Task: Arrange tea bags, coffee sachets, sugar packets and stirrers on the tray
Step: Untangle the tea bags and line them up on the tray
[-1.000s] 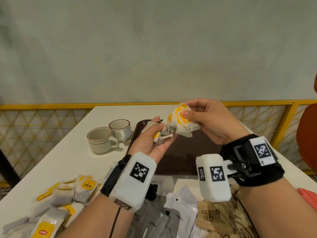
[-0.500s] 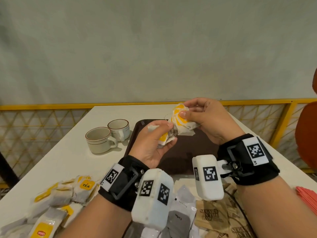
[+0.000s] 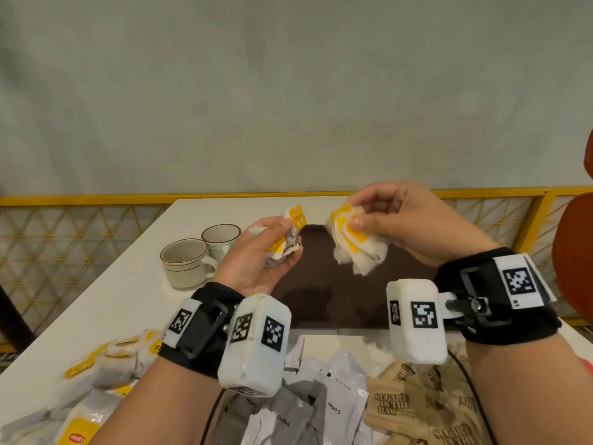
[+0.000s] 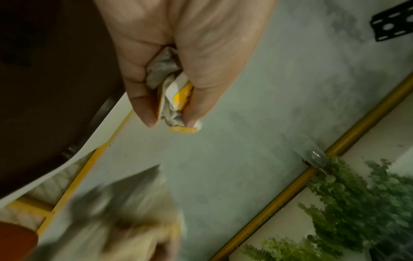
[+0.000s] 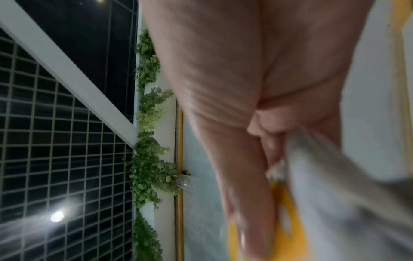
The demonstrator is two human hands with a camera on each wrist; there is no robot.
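Both hands hover above the dark brown tray (image 3: 337, 303) at the table's middle. My left hand (image 3: 272, 248) curls around a small clump of white tea bags with yellow tags (image 3: 293, 226); the left wrist view shows thumb and fingers (image 4: 143, 98) pinching the crumpled tea bags (image 4: 172, 91). My right hand (image 3: 385, 220) grips a bigger fan of tea bags (image 3: 353, 248), which appears blurred (image 5: 335, 203) in the right wrist view. A gap separates the two bunches. More tea bags (image 3: 106, 370) lie at the near left, white coffee sachets (image 3: 308, 412) in front, brown sugar packets (image 3: 417, 409) at the near right.
Two cream cups (image 3: 189, 261) stand left of the tray on the white table (image 3: 122, 303). A yellow railing (image 3: 96, 199) runs behind the table. A red-orange chair (image 3: 574, 252) is at the right edge. A red strip (image 3: 589, 366) peeks in at the right.
The hands have pulled apart, splitting one bunch of tea bags into two: a small clump stayed in the left hand, the larger fan went right. The left wrist has rolled inward.
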